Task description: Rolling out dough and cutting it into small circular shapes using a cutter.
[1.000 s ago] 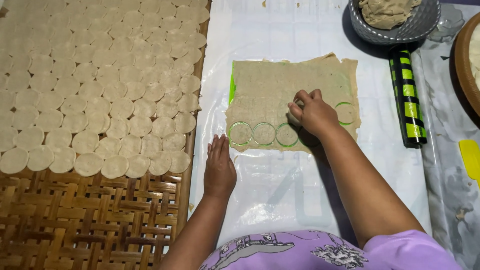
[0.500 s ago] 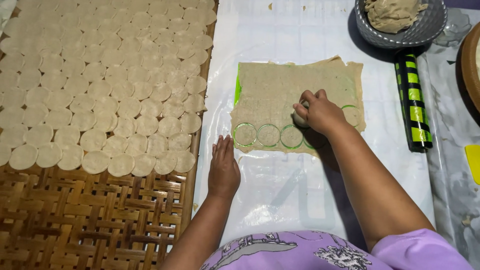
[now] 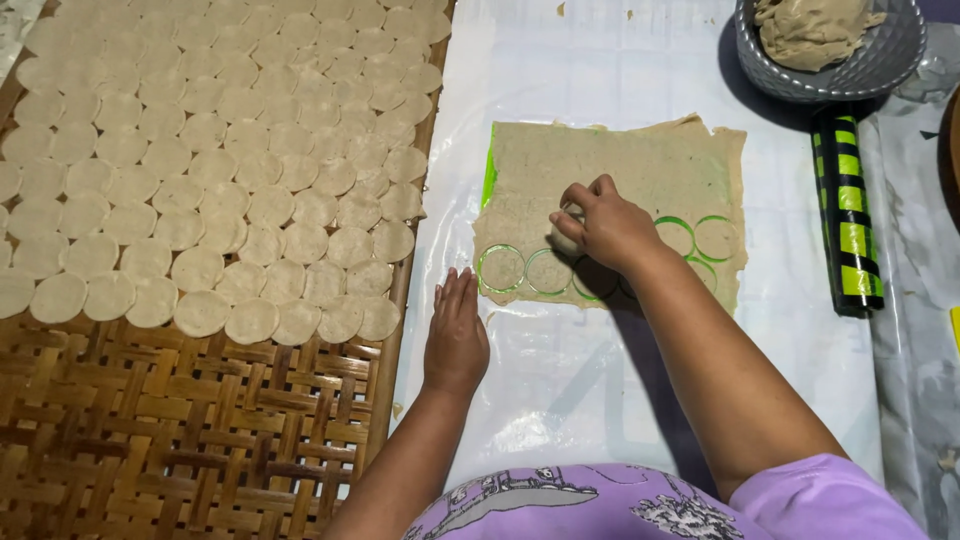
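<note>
Change: the right hand [image 3: 610,225] has shifted from the row of cut rings along the near edge of the dough sheet [image 3: 610,170] up and toward the sheet's middle; the left hand [image 3: 455,335] stays flat in much the same place.
Right grip: fingers curled shut around a small pale round cutter [image 3: 566,238], pressed onto the dough sheet just above the cut circles [image 3: 500,268].
Left grip: open and flat, palm down on the plastic sheet [image 3: 600,400], holding nothing, just below the dough sheet's near left corner.
Dough sheet: a thin beige rectangle lying on the plastic sheet, with a green layer showing at its left edge and through the ring cuts along its near edge.
Surface: white plastic sheet covers the middle; a woven bamboo tray [image 3: 180,440] lies along its left edge, its far part covered with rows of dough rounds [image 3: 200,160].
Far right corner: a grey bowl [image 3: 850,70] with a lump of dough [image 3: 810,25] in it.
Right edge: a roller [image 3: 845,210] with green and black stripes lies just beside the dough sheet.
Person: purple sleeve [image 3: 830,500] at the near edge.
</note>
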